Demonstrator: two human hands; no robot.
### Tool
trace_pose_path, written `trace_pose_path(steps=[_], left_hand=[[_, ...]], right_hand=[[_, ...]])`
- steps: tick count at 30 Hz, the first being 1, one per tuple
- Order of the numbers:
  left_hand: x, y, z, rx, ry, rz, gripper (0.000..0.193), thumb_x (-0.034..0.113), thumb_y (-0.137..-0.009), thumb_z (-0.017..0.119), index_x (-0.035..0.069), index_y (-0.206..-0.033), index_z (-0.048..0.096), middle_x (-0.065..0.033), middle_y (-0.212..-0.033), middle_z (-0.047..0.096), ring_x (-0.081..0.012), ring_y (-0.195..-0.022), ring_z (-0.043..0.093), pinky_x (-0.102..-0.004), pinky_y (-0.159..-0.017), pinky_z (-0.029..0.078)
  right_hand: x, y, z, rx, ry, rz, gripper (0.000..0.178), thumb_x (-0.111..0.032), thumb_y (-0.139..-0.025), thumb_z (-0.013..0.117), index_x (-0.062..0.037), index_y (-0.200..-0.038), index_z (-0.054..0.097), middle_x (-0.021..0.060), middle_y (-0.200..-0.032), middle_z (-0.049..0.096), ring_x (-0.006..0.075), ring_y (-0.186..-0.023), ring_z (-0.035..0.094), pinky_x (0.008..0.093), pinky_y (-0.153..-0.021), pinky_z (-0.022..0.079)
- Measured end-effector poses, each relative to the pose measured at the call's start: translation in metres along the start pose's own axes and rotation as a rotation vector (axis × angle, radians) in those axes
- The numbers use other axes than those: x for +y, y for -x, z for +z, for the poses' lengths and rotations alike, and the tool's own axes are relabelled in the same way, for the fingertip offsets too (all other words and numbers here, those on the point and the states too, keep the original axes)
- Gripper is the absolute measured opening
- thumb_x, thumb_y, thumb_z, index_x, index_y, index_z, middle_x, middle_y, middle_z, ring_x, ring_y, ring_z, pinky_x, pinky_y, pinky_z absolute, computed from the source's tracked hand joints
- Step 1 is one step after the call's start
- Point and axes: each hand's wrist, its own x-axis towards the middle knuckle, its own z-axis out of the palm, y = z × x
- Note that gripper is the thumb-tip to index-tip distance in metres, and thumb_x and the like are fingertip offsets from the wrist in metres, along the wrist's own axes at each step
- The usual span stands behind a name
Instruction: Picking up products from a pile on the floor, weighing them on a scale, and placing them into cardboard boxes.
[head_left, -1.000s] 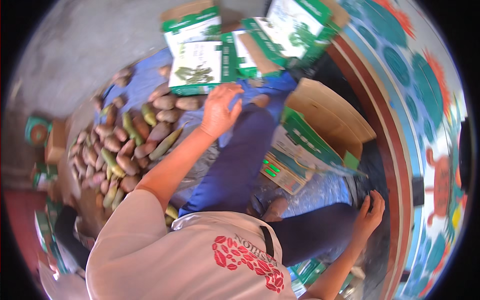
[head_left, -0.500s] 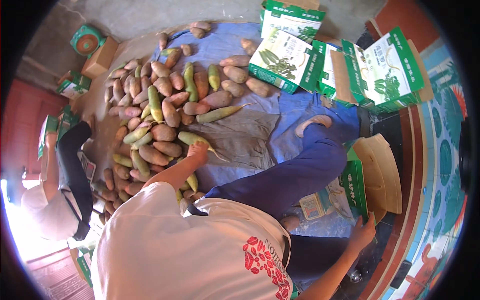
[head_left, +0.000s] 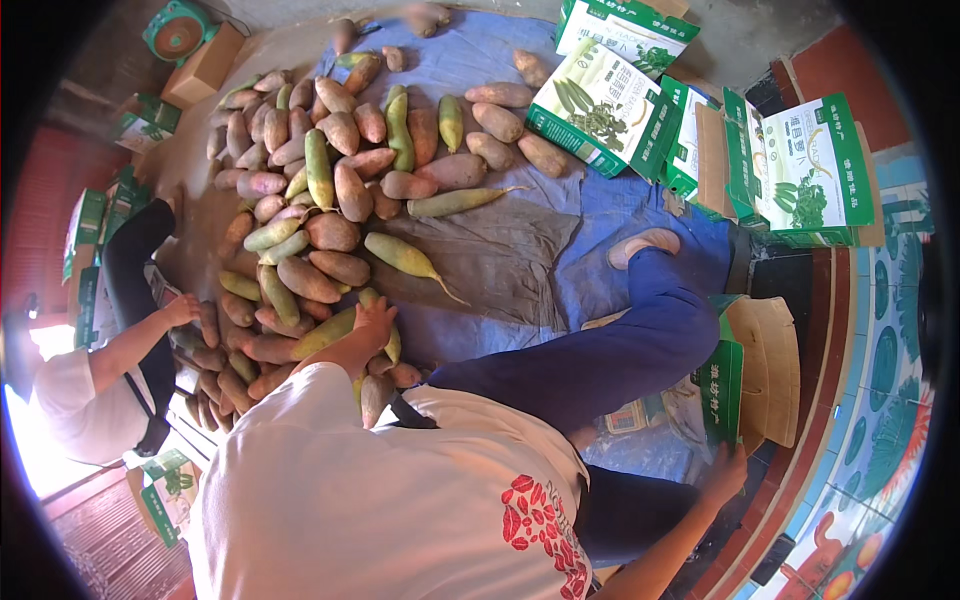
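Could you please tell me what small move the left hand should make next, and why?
I would probably close the left hand around the green radish beneath it: the hand lies over that radish, its grip unclear, while the right hand is at the near edge of the open box.

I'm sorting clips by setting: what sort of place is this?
It looks like an indoor produce-packing area: a heap of root vegetables, a blue floor sheet, and green-and-white cartons.
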Motion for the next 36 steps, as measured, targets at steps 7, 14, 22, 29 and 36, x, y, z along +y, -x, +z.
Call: trace_pose_path(steps=[7, 14, 22, 29, 36], left_hand=[[0.028, -0.005, 0.032, -0.205, -0.454, 0.479, 0.051, 0.032, -0.07, 0.067, 0.025, -0.119, 0.054, -0.0076, -0.132, 0.04, -0.0305, -0.129, 0.025, -0.0537, -0.103, 0.02], [0.031, -0.006, 0.06, -0.124, -0.555, 0.595, 0.033, 0.033, -0.074, 0.062, 0.023, -0.105, 0.065, -0.0033, -0.118, 0.053, -0.0265, -0.12, 0.037, -0.054, -0.103, 0.019], [0.034, 0.0, 0.025, -0.027, -0.527, 0.557, 0.03, 0.024, -0.075, 0.061, 0.018, -0.105, 0.065, -0.0055, -0.111, 0.056, -0.0283, -0.111, 0.044, -0.0517, -0.1, 0.026], [0.028, -0.03, -0.033, 0.044, -0.214, 0.363, 0.033, 0.021, -0.074, 0.062, 0.013, -0.107, 0.061, -0.0107, -0.111, 0.056, -0.0324, -0.102, 0.053, -0.0418, -0.087, 0.044], [0.037, -0.035, -0.121, 0.318, 0.7, 0.129, 0.031, 0.021, -0.078, 0.06, 0.007, -0.106, 0.058, -0.0174, -0.1, 0.06, -0.0325, -0.095, 0.057, -0.0379, -0.082, 0.044]], right_hand=[[-0.015, -0.01, -0.009, 0.002, -0.025, -0.003, 0.022, -0.013, -0.076, 0.063, 0.0041, -0.09, 0.059, 0.0222, -0.081, 0.061, 0.0392, -0.076, 0.059, 0.0437, -0.065, 0.045], [-0.01, -0.007, -0.011, -0.066, -0.021, 0.025, 0.025, -0.017, -0.078, 0.06, 0.0029, -0.093, 0.057, 0.0223, -0.084, 0.06, 0.0387, -0.078, 0.058, 0.0433, -0.067, 0.045], [0.003, -0.008, 0.001, -0.093, -0.067, 0.063, 0.024, -0.018, -0.079, 0.058, 0.0014, -0.094, 0.056, 0.0224, -0.087, 0.06, 0.0383, -0.083, 0.058, 0.0422, -0.069, 0.044], [-0.019, -0.015, -0.021, -0.182, -0.206, 0.016, 0.026, -0.012, -0.073, 0.064, -0.0025, -0.097, 0.058, 0.0204, -0.083, 0.061, 0.0383, -0.079, 0.058, 0.0424, -0.069, 0.046], [-0.003, -0.019, -0.01, -0.48, -0.203, -0.103, 0.02, -0.012, -0.073, 0.063, -0.0045, -0.091, 0.061, 0.0199, -0.08, 0.06, 0.0381, -0.077, 0.057, 0.0454, -0.067, 0.044]])
